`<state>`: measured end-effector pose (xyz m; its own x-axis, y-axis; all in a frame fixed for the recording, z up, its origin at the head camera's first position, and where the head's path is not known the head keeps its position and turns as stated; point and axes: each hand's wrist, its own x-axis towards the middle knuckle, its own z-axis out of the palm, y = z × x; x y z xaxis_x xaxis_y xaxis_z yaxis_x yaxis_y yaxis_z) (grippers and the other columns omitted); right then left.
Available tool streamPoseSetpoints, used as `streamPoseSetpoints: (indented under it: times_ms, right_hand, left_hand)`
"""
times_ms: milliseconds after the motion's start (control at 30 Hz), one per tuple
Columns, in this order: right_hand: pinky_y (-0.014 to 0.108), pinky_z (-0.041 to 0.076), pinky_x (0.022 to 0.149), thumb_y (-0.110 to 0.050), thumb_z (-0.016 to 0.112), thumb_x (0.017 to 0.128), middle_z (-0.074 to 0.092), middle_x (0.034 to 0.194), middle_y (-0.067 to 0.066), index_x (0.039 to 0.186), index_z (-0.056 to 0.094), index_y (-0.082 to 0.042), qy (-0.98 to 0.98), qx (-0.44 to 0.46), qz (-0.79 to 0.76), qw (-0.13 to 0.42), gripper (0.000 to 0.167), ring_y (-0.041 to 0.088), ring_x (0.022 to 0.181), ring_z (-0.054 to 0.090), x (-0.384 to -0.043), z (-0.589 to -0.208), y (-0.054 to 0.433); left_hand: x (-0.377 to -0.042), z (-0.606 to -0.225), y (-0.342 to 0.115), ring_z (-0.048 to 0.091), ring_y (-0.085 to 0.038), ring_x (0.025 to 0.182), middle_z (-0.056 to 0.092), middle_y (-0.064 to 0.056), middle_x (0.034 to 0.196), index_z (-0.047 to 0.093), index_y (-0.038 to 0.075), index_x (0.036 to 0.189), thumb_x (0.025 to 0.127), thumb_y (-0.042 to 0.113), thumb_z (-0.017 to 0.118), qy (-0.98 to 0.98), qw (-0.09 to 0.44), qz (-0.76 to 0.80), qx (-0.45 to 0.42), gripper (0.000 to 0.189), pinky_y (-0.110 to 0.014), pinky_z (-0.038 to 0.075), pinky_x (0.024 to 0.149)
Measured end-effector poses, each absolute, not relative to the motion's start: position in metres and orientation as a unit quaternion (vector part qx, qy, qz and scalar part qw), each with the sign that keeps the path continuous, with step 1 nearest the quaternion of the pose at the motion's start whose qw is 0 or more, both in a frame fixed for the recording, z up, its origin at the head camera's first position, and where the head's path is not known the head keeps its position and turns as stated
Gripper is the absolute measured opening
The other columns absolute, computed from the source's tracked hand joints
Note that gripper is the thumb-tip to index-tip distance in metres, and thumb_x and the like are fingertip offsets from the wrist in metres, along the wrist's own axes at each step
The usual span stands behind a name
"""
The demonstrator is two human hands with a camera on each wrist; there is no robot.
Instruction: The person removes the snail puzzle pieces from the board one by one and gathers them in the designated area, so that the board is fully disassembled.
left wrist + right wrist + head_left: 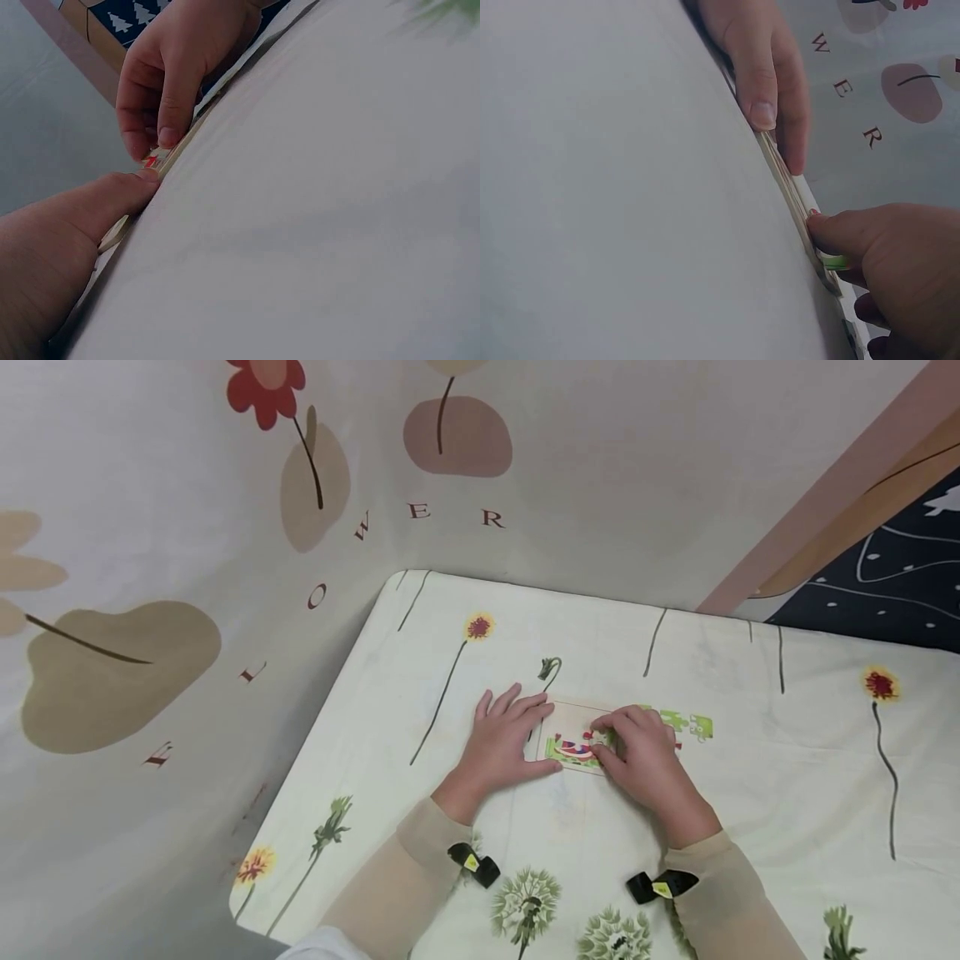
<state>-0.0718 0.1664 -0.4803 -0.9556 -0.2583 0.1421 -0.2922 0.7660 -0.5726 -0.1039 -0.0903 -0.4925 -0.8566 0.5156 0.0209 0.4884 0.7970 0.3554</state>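
Observation:
A thin wooden puzzle board lies on the cloth, its lower part bearing green, red and blue picture pieces. My left hand rests along the board's left side, fingers spread and fairly straight, thumb at the near edge. Over the right part of the board, my right hand pinches a small puzzle piece between thumb and index finger. That piece is mostly hidden by the fingertips. In the left wrist view, the right hand's thumb and fingers come down close to the left thumb, with a red patch between.
Loose green puzzle pieces lie just beyond and right of my right hand, partly covered by it. A flower-printed cloth covers the table. Printed fabric hangs behind and to the left.

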Motion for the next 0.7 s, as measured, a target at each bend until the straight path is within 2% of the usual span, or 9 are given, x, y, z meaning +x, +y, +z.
streamPoseSetpoints:
  times_ms: [367,700]
  right_hand:
    - [0.061,0.034,0.09,-0.015,0.082,0.095,0.071,0.119,0.01,0.122,0.077,-0.013,-0.943,0.135,0.304,0.02,0.028,0.041,0.12,0.055,-0.0693,-0.4801,0.1646]
    - [0.061,0.036,0.089,-0.01,0.08,0.093,0.07,0.119,0.011,0.122,0.08,-0.011,-0.937,0.164,0.303,0.06,0.029,0.042,0.116,0.055,-0.067,-0.4849,0.1664]
  left_hand:
    - [-0.1034,-0.4938,-0.09,0.023,-0.029,0.161,0.044,0.008,0.166,0.053,0.025,0.16,0.087,0.072,0.073,0.948,0.035,0.174,0.264,0.088,-0.065,0.01,0.125]
    - [-0.1037,-0.4966,-0.0901,0.023,-0.029,0.161,0.043,0.009,0.167,0.052,0.026,0.16,0.087,0.073,0.073,0.948,0.03,0.173,0.266,0.089,-0.065,0.01,0.125]
